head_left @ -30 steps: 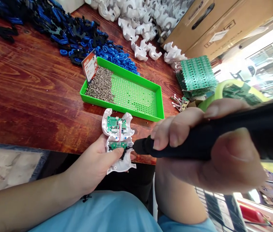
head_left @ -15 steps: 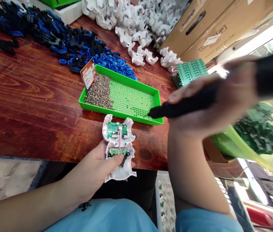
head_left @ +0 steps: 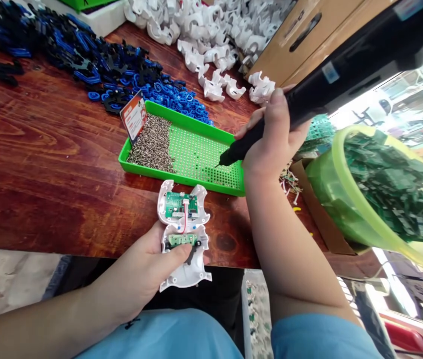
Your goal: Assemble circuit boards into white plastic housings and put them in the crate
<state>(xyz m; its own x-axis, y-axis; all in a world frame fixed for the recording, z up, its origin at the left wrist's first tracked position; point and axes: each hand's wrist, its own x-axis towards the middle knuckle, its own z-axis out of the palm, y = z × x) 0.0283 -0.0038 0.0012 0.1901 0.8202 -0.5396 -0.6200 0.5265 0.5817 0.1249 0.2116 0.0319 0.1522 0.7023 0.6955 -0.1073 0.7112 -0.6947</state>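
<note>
My left hand [head_left: 155, 264] holds a white plastic housing [head_left: 192, 271] at the table's front edge, thumb pressed on its lower part. Two green circuit boards joined by a red and white cable sit inside the housing. My right hand [head_left: 273, 137] is wrapped round a black electric screwdriver [head_left: 331, 75], its thin tip over the right part of a green tray [head_left: 181, 178]. A perforated plate [head_left: 196, 147] with screws in many of its holes lies in that tray, and loose screws [head_left: 151, 144] are heaped at its left end beside an orange and white card [head_left: 133, 117].
Blue and black parts [head_left: 121, 75] are piled behind the tray, with white shells [head_left: 211, 45] farther back. A cardboard box [head_left: 290, 45] stands at the back right. On the right, a yellow-green bin [head_left: 323, 174] holds green boards. The wooden table [head_left: 47, 174] extends left.
The right hand and screwdriver have moved left, and the screwdriver is now tilted more steeply, its tip farther left over the plate. The left hand still holds the housing, slightly lower.
</note>
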